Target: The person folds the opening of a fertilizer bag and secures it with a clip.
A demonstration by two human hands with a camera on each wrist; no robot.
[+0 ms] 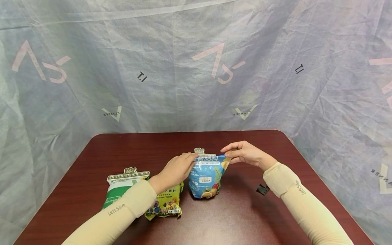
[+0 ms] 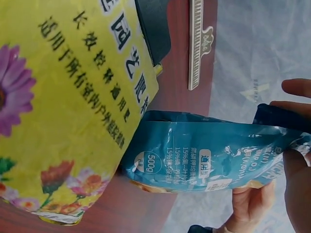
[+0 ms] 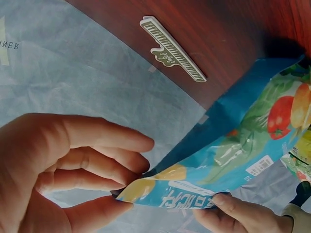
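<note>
A blue fertilizer bag (image 1: 204, 180) stands upright on the table, its top folded flat or gathered between both hands. My left hand (image 1: 180, 166) pinches the top edge near its left side. With thumb and fingers my right hand (image 1: 245, 153) pinches the bag's top right corner, seen close up in the right wrist view (image 3: 73, 170). Behind the bag a long cream sealing clip (image 3: 172, 51) lies on the table, apart from it. Next to the left forearm stands a yellow fertilizer bag (image 2: 73, 111), partly hidden in the head view.
A green and white bag (image 1: 117, 190) with a cream sealing clip (image 1: 128, 174) across its top stands at the left. To the right, a small black object (image 1: 262, 189) lies on the dark red table (image 1: 214, 224). Grey printed cloth (image 1: 171, 85) hangs behind the table.
</note>
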